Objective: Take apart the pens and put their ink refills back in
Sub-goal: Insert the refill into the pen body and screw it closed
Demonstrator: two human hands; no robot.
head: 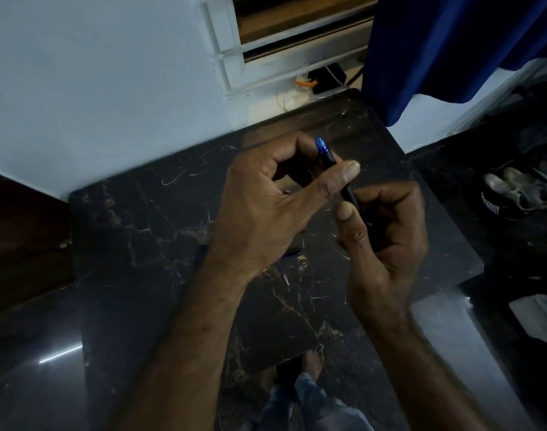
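Observation:
A dark pen with a shiny blue end (325,150) is held above the black marble table (135,231). My left hand (266,206) pinches its upper part between thumb and fingers. My right hand (387,237) grips its lower end, which is hidden inside the fist. On the table under my left wrist lies a thin ink refill (284,272), with a dark pen part (292,251) beside it, both partly hidden.
A white wall and a window frame (228,57) stand behind the table. A blue curtain (452,48) hangs at the upper right. Shoes (515,191) and a white bag (540,318) lie on the dark floor at the right. My foot (312,362) shows below the table edge.

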